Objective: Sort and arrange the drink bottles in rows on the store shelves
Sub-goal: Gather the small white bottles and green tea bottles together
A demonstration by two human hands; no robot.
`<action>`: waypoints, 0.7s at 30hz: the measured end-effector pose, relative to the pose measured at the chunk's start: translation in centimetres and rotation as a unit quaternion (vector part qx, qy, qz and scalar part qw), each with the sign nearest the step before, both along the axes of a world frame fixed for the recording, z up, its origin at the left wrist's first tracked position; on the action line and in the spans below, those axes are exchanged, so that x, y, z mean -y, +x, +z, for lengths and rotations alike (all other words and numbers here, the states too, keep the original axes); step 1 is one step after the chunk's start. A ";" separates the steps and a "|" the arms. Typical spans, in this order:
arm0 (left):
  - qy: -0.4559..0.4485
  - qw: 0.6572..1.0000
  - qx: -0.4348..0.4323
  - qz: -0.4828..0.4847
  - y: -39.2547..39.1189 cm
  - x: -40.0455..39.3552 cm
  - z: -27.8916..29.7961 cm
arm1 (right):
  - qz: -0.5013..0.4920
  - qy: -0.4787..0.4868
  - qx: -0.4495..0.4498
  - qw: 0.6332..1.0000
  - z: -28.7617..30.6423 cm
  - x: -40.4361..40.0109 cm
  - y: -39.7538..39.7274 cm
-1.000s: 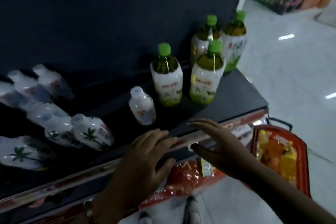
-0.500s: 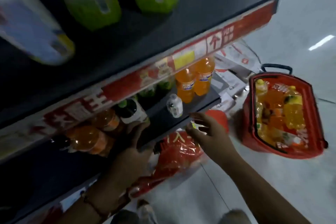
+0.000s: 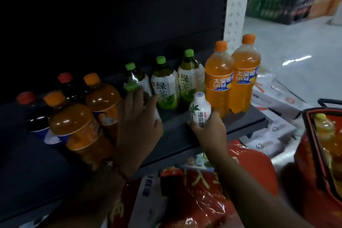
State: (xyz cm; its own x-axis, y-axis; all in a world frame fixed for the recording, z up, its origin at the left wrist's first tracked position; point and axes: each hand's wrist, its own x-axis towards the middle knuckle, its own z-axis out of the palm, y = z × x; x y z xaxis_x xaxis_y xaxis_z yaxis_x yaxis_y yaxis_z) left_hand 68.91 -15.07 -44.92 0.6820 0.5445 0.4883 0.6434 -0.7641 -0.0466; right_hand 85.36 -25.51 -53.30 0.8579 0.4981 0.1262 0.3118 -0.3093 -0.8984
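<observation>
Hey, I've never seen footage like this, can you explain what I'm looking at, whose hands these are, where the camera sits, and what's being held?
No machine here: a person wears a camera on their head, so the one view looks forward and down at their own two bare hands in a shop aisle. On the dark shelf stand green tea bottles, two orange soda bottles to their right, and darker orange and cola bottles to their left. The right hand grips a small white coconut drink bottle with a palm tree on it. The left hand is wrapped around a green-capped tea bottle. A red basket with more drinks sits on the floor to the right.
</observation>
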 end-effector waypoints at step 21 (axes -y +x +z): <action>-0.662 0.576 0.480 -0.025 -14.6 4.8 0.1 | 0.421 -0.041 -0.095 0.901 12.0 5.1 -17.1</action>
